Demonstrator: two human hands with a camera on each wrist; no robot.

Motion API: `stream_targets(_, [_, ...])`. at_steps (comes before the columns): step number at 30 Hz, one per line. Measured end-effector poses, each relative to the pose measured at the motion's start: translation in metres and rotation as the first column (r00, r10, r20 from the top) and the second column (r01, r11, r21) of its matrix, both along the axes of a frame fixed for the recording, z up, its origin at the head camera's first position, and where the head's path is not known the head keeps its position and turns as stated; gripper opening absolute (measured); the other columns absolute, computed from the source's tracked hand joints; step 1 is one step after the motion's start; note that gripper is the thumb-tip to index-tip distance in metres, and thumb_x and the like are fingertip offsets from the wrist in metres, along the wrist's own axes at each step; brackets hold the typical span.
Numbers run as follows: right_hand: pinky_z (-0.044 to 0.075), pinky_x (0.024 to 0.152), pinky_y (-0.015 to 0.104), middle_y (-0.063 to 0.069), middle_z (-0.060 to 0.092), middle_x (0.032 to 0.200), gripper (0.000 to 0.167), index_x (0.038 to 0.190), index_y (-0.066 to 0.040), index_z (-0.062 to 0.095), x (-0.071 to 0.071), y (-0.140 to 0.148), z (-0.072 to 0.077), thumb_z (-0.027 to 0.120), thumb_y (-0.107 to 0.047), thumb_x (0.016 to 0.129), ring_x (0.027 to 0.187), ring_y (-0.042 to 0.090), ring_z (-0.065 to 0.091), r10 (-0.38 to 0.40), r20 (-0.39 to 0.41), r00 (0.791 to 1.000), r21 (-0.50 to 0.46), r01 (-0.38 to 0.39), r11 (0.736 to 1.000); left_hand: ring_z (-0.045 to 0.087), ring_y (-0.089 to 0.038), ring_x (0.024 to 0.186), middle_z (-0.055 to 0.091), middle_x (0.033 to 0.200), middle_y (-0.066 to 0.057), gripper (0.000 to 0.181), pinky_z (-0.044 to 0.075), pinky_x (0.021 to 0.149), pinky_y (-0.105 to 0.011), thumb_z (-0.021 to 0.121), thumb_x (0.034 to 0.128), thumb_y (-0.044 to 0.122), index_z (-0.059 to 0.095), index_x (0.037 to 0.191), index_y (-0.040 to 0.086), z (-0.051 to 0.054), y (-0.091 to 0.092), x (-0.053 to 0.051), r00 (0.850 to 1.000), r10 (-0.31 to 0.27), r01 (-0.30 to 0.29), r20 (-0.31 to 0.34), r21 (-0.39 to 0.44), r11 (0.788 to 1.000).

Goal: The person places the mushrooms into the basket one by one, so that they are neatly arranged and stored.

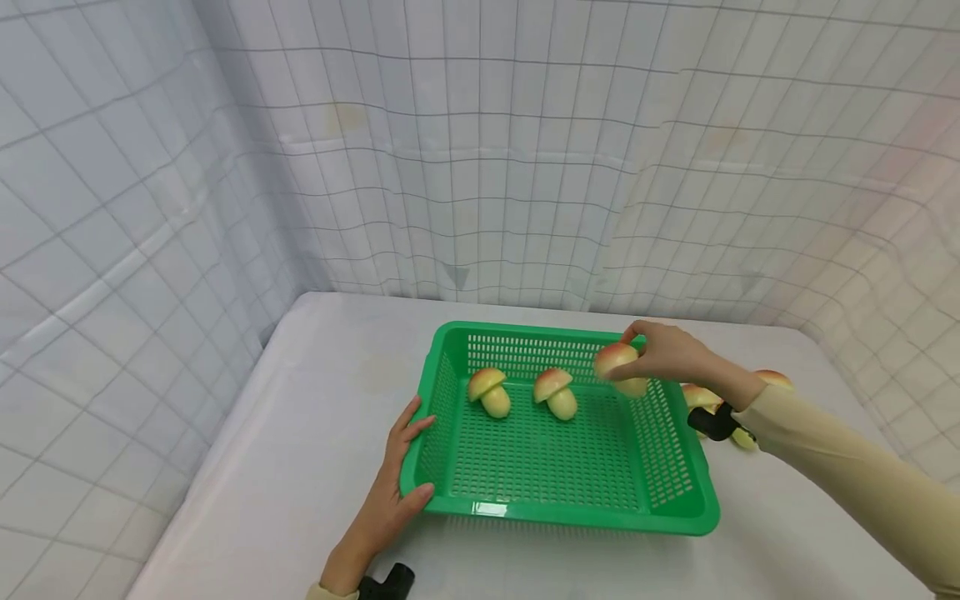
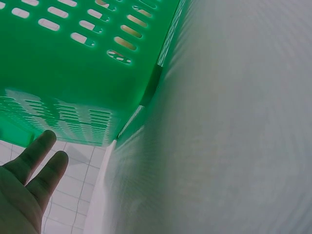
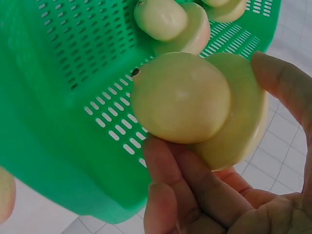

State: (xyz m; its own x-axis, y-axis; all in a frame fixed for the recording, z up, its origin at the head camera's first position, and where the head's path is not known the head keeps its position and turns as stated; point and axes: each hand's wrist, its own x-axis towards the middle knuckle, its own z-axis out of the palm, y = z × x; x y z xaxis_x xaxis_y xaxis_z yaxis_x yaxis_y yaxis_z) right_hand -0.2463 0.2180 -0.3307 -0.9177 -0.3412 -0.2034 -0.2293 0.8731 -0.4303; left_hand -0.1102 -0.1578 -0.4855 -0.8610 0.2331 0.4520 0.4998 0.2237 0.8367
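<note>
Currently right hand (image 1: 663, 354) pinches a mushroom (image 1: 617, 360), holding it up at the right end of the green basket (image 1: 540, 487). Left hand (image 1: 390, 487), fingers extended, rests at basket's left rim. Two more mushrooms (image 1: 555, 392) lie inside.

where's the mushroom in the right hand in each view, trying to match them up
Head: the held mushroom is right of centre, slightly below mid-height, in the right hand near the far right corner of the green basket.
Left wrist: it can't be made out here.
Right wrist: large, around the middle, in the fingers.
Shared landmark: the green basket, seen in all three.
</note>
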Motion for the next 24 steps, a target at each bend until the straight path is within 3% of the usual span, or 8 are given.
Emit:
stream_targets(13, [0.045, 0.075, 0.042, 0.011, 0.060, 0.108, 0.067, 0.115, -0.001, 0.054, -0.010, -0.014, -0.013, 0.074, -0.051, 0.075, 0.094, 0.025, 0.055, 0.068, 0.081, 0.994, 0.043, -0.071, 0.997, 0.005, -0.027, 0.142, 0.004, 0.157, -0.004, 0.069, 0.014, 0.094, -0.070, 0.055, 0.0817, 0.013, 0.029, 0.145, 0.005, 0.004, -0.001, 0.002, 1.000, -0.007, 0.007, 0.005, 0.005, 1.000])
stream_targets(19, [0.046, 0.073, 0.041, 0.017, 0.056, 0.117, 0.068, 0.119, 0.003, 0.051, -0.014, -0.018, -0.021, 0.075, -0.044, 0.076, 0.097, 0.028, 0.055, 0.090, 0.125, 0.988, 0.034, -0.095, 0.995, 0.005, -0.028, 0.142, 0.004, 0.157, -0.005, 0.070, 0.014, 0.095, -0.069, 0.055, 0.0814, 0.013, 0.029, 0.146, 0.008, 0.003, -0.001, 0.001, 1.000, -0.012, 0.012, 0.002, 0.011, 1.000])
stream_targets(24, [0.046, 0.072, 0.040, 0.016, 0.058, 0.112, 0.067, 0.119, 0.004, 0.051, -0.017, -0.022, -0.026, 0.074, -0.043, 0.077, 0.093, 0.026, 0.056, 0.098, 0.104, 0.990, 0.057, -0.104, 0.993, 0.004, -0.028, 0.142, 0.004, 0.157, -0.006, 0.069, 0.014, 0.095, -0.068, 0.055, 0.0827, 0.013, 0.029, 0.147, 0.011, 0.003, -0.001, 0.000, 1.000, -0.018, 0.018, 0.000, 0.015, 1.000])
